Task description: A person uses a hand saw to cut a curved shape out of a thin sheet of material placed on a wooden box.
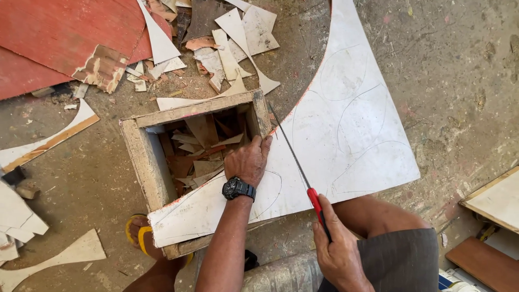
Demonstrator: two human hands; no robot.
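A large white board point(346, 124) with a curved edge and pencilled oval outlines lies across an open wooden box point(141, 157). My left hand point(248, 161), with a black watch on the wrist, presses flat on the board at the box's right inner edge. My right hand point(336, 250) grips the red-and-black handle of a thin-bladed saw point(292, 156). The blade runs up and left to the board's curved edge beside the box corner.
Offcuts fill the inside of the box. More white and brown scraps point(227, 43) and a red sheet point(59, 38) lie on the dusty floor behind. My foot in a yellow sandal point(139, 233) rests by the box's near corner. Boards point(494, 203) lie at right.
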